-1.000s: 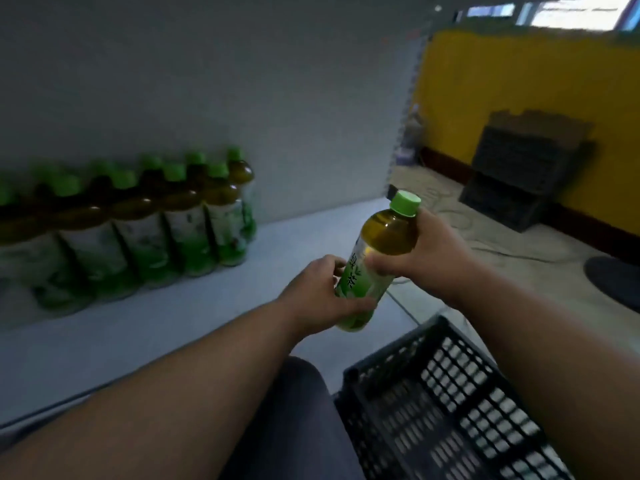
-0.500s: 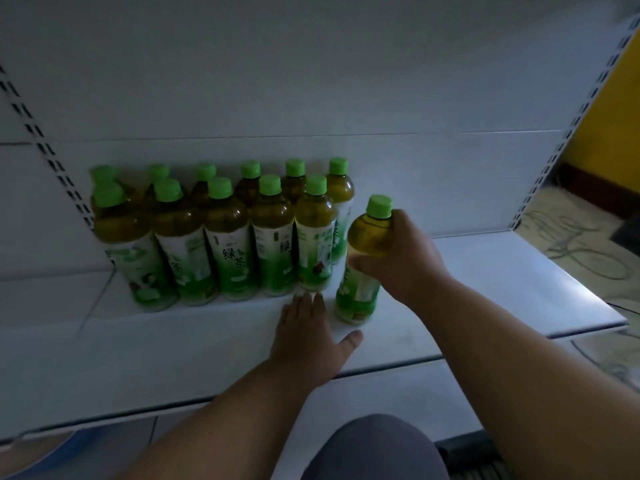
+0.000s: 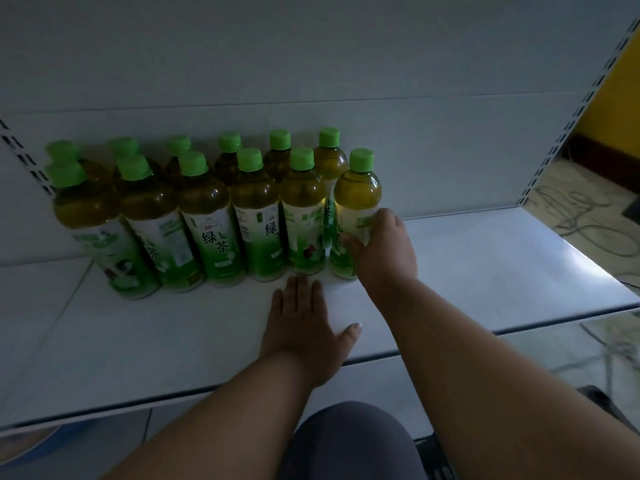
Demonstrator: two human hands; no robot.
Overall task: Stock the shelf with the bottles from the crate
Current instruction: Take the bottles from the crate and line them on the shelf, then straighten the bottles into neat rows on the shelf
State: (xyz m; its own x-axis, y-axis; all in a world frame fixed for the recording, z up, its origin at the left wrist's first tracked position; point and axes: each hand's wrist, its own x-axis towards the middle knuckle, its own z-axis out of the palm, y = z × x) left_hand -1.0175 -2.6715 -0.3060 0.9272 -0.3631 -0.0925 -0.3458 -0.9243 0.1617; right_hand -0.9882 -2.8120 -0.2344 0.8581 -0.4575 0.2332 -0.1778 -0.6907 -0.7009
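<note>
Several green-capped tea bottles (image 3: 211, 216) stand in two rows on the white shelf (image 3: 485, 271), at its left half. The rightmost front bottle (image 3: 356, 195) stands upright at the end of the front row, touching its neighbour. My right hand (image 3: 381, 251) is wrapped around this bottle's lower label. My left hand (image 3: 304, 327) lies flat, palm down, on the shelf just in front of the front row, fingers together and holding nothing. Only a dark corner of the crate (image 3: 609, 407) shows at the lower right edge.
The shelf's right half is bare up to the slotted upright (image 3: 568, 126). A yellow wall (image 3: 616, 98) and loose cables on the floor (image 3: 581, 216) lie to the right. My knee (image 3: 349, 445) is below the shelf's front edge.
The bottle passed from both hands over the crate to the shelf. My right hand slid down from its shoulder to its label and pushed it against the front row. My left hand stayed flat.
</note>
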